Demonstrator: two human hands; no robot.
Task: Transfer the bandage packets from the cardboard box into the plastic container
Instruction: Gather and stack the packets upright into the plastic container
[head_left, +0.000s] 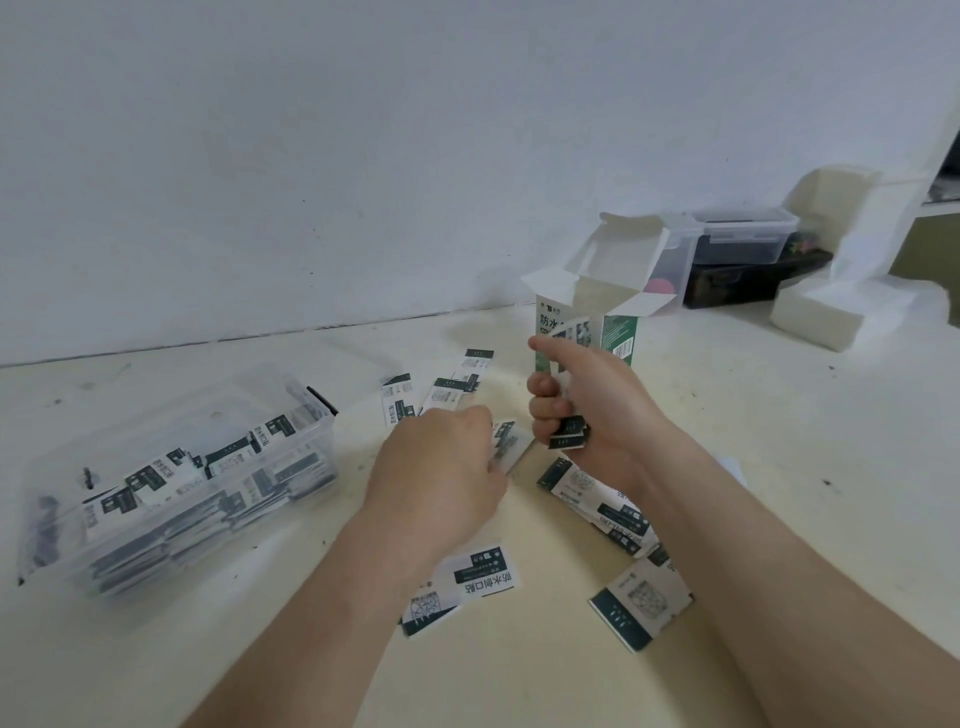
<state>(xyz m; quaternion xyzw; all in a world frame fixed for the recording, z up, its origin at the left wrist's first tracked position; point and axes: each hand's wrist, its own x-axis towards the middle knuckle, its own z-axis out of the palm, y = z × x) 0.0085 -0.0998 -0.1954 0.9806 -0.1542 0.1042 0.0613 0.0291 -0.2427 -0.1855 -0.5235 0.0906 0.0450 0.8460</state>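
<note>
Currently: right grip (587, 395) clamped on a stack (569, 435) of packets, held upright just in front of the box (618, 332), index finger stuck out straight. Left grip (441, 457) is left of the box and nearer me, fingers curled onto one packet (511, 444) at the surface (779, 415). It looks pinched, though the fingertips are partly hidden.

Box: upright, flaps open, behind the right grip. Cannot see inside. Container (171, 410): well left of the box, nearer me, lid off, many packets already in it. Loose packets (467, 582) lie scattered in front of the box and to its left.

Risks (judgement):
- Stack is thick for one grip and the index finger adds nothing. A slack squeeze would let it fan out and shed packets.
- Packets are thin and flat, so the left pinch could slip or drag a neighbour along.
- Right grip sits close to the box, which stands tall and looks light. A knock would tip it.
- A low forearm sweep would scatter the loose ones.

Room: box-to-container path is open surface with a few stray packets. Black clip (322, 402) marks the container end nearest the box, so enter over the rim from above. Wall (363, 156) runs behind the box. Lidded tub (737, 234) and foam blocks (841, 312) sit far right of the box, clear of the path.
</note>
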